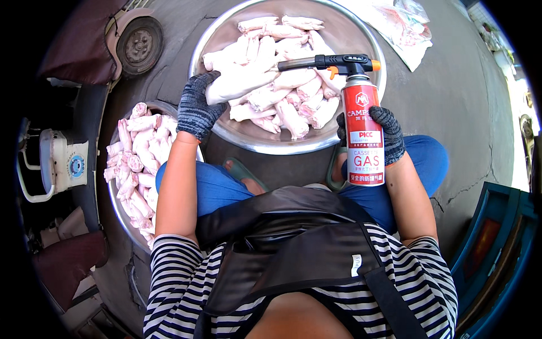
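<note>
My left hand (197, 107), in a dark grey knit glove, is closed round one end of a pale pig's trotter (240, 86). This trotter is held over the near left part of a wide metal basin (228, 125) heaped with more trotters (291, 118). In my right hand (390, 133), gloved alike, a gas torch stands with its red and white canister (363, 135) gripped from the side. Its black head with an orange trigger carries a metal nozzle (296, 64) pointing left, the tip close to the held trotter. I can make out no flame.
A second metal basin (119, 206) full of trotters stands by my left knee. Farther left is a parked vehicle with a small wheel (140, 46). A white plastic bag (403, 34) lies at the far right, and a blue-green wooden object (488, 237) is near right.
</note>
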The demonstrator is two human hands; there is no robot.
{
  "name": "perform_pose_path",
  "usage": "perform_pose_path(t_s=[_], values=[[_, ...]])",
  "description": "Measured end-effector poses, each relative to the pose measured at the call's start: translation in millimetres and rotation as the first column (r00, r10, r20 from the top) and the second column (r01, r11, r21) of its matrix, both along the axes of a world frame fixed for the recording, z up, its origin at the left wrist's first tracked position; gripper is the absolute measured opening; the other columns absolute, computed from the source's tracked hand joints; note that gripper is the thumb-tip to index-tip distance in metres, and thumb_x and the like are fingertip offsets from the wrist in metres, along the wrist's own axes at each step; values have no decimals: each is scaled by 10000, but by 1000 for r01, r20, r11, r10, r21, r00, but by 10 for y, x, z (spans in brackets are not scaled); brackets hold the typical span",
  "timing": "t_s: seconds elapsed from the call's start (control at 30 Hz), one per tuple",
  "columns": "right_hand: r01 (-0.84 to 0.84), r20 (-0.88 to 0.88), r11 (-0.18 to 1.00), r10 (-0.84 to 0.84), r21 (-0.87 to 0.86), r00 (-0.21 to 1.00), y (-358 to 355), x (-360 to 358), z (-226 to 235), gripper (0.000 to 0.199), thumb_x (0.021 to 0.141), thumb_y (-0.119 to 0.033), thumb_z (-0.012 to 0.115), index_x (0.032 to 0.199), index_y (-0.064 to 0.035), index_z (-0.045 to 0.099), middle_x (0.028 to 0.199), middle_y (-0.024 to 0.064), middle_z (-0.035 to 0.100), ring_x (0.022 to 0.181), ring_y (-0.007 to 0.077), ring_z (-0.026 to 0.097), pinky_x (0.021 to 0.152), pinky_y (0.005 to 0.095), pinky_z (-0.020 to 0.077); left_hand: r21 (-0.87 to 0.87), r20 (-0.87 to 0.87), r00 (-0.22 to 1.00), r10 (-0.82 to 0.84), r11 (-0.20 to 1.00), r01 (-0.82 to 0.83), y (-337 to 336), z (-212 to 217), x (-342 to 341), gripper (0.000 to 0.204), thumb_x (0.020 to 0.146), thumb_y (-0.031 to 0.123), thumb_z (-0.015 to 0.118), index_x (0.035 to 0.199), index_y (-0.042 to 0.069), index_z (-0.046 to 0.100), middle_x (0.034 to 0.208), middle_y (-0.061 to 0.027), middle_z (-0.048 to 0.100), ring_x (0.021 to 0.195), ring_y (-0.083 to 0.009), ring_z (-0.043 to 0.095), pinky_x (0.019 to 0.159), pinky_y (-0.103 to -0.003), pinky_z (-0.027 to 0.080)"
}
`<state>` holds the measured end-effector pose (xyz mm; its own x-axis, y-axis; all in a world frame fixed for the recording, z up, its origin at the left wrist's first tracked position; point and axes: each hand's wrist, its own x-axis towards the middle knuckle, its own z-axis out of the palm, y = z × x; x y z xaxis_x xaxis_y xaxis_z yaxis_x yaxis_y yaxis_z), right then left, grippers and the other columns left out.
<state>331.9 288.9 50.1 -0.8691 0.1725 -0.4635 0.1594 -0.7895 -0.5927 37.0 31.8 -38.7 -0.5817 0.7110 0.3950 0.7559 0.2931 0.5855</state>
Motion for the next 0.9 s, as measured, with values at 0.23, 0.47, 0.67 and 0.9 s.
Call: perform_pose_path(t_s=[0.23,0.47,0.67,0.9], values=[[277,-8,950,-279,146,960,-87,-150,89,630,734,-399,677,1151,32,482,965,222,630,786,334,661,712,453,575,461,174,983,-56,887,-31,182,163,-142,562,719,35,743,1239,95,539,1269,-40,534,1140,-167,517,963,-306,421],[103,-180,987,-80,122,980,142,29,-180,683,802,-458,616,1256,21,440,1112,204,588,993,349,588,892,464,479,592,250,857,451,629,-504,-1010,-4,-715,365,790,213,690,1113,52,637,1112,-126,639,1009,-262,602,907,-322,459],[61,-213,992,-37,109,976,220,-18,-353,643,833,-473,563,1245,11,463,1119,205,597,1018,351,583,932,466,443,-30,271,370,889,392,-920,-2915,-1512,-332,448,822,256,599,1186,-3,591,1197,-162,613,1111,-271,574,978,-326,419],[49,-210,995,-30,84,977,51,-243,-452,651,834,-470,594,1232,28,461,1108,211,585,1011,346,581,917,465,456,-251,-2,411,912,397,-883,-2773,-2193,547,530,734,214,693,1220,69,537,1218,-189,544,1145,-348,499,1014,-415,385]])
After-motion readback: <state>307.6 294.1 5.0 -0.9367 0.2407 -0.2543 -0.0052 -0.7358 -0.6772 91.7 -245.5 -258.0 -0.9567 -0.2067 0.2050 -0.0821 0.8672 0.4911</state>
